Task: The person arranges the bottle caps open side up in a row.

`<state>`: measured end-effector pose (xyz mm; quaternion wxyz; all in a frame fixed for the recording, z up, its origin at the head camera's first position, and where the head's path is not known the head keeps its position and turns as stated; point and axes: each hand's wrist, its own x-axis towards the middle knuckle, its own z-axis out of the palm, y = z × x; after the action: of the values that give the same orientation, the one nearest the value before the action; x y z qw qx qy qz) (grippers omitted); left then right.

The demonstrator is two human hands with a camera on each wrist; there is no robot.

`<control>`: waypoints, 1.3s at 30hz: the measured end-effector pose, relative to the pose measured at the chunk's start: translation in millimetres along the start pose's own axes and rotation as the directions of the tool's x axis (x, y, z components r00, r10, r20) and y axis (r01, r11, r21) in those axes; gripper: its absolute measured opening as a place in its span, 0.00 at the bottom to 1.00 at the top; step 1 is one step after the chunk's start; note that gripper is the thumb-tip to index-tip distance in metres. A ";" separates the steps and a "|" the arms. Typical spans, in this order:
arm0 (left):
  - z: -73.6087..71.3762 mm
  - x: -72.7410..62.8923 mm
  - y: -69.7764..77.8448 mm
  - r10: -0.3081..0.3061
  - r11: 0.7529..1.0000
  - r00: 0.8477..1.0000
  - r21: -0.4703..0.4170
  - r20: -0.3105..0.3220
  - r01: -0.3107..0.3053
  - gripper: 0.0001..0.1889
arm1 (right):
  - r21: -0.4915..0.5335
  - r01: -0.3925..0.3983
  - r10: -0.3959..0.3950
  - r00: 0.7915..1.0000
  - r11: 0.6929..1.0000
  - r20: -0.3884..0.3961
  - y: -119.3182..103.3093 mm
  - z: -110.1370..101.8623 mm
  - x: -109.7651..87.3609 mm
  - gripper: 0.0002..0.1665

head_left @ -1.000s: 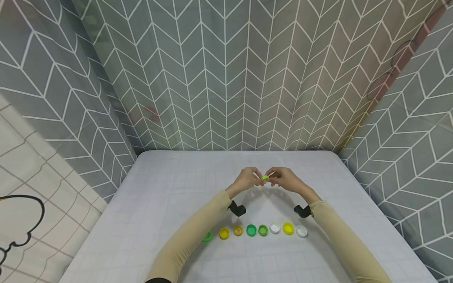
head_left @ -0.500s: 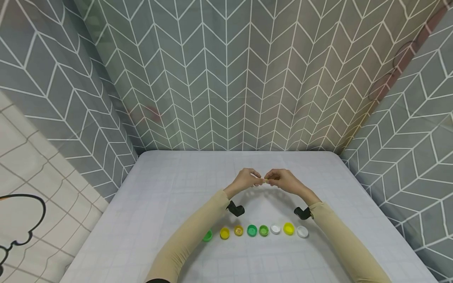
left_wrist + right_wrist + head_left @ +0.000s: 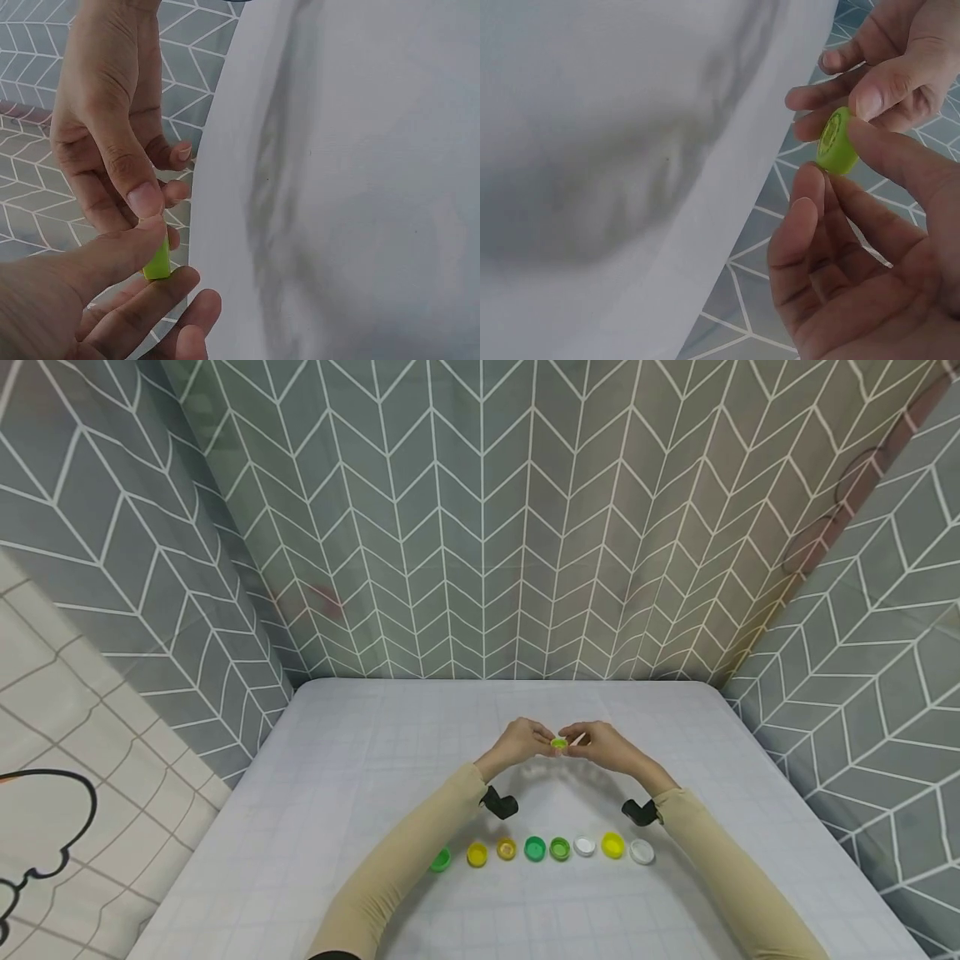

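Above the far half of the table, my left hand [image 3: 519, 740] and right hand [image 3: 606, 745] meet at a small lime-green bottle cap [image 3: 558, 743]. In the left wrist view the cap [image 3: 157, 262] sits between the left thumb and a finger, with the right thumb and fingers at its upper end. The right wrist view shows the cap's [image 3: 840, 142] round, patterned face; the right thumb and a fingertip pinch its edge. Left fingers lie behind it there and hide part of it.
Nearer the body, several caps lie in a row on the white-covered table [image 3: 360, 735]: a green cap [image 3: 441, 860] beside the left sleeve, a yellow cap [image 3: 477, 854], an amber cap [image 3: 506, 848], a teal cap [image 3: 535, 849], and a white cap [image 3: 642, 852] at the right end. A patterned curtain [image 3: 480, 527] hangs behind.
The lime-green cap has turned between the fingers: almost hidden half a second ago, it now shows its face in the head view. The right fingers have spread a little. The row is unchanged.
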<state>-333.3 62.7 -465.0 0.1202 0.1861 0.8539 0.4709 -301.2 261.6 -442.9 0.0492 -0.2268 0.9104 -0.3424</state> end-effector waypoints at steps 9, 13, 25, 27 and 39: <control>1.0 0.2 -0.3 0.050 0.998 0.999 0.028 0.006 -0.050 0.12 | 0.002 0.020 -0.020 1.000 1.000 0.000 -4.0 -1.8 -2.3 0.19; 2.1 -0.4 4.2 0.082 0.992 0.997 0.093 0.000 -0.081 0.13 | -0.010 0.030 -0.030 1.000 1.000 -0.002 -4.3 -7.8 -5.8 0.20; 18.2 -4.9 23.9 0.245 0.951 0.970 0.191 0.008 -0.242 0.14 | -0.035 0.037 -0.035 0.999 0.999 0.037 -4.5 -35.0 -25.6 0.20; 22.5 -7.0 31.0 0.264 0.941 0.965 0.221 -0.001 -0.257 0.14 | -0.054 0.029 -0.028 0.999 0.998 0.036 -5.4 -39.9 -31.0 0.19; 65.3 -25.9 69.8 0.281 0.857 0.960 0.447 0.012 -0.257 0.15 | -0.135 0.008 0.007 0.993 0.991 0.117 -13.7 -69.4 -81.3 0.18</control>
<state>-270.8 135.1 -439.3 -0.0153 0.3133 0.9071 0.2806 -240.5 330.6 -386.6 0.0871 -0.2496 0.9270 -0.2662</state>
